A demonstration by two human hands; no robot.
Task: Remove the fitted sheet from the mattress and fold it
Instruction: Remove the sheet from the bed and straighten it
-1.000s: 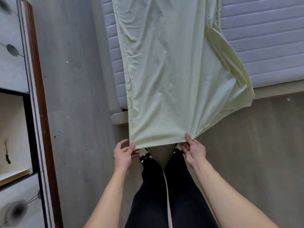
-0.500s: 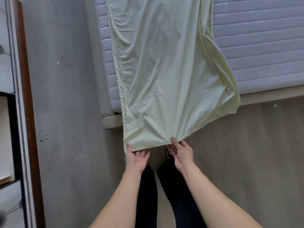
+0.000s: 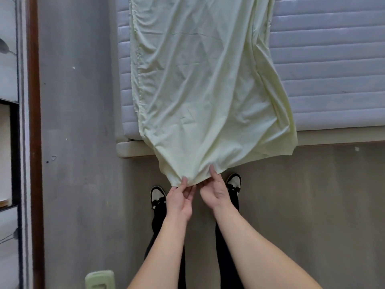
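At the foot of the mattress [image 3: 325, 65], your left hand [image 3: 180, 200] and right hand [image 3: 214, 191] pinch the sheet's [image 3: 204, 84] gathered lower edge, apparently both corners. Pull unevenly and the draped length could slide onto the floor [image 3: 302, 205].

Your fingers [image 3: 184, 182] pinch thin, matt, softly creased cloth: the pale sheet [image 3: 200, 84]. Beyond your fingers the mattress [image 3: 325, 65] looks quilted and padded, faintly sheeny. Below them the floor [image 3: 302, 205] is smooth, matt, wood-grained.
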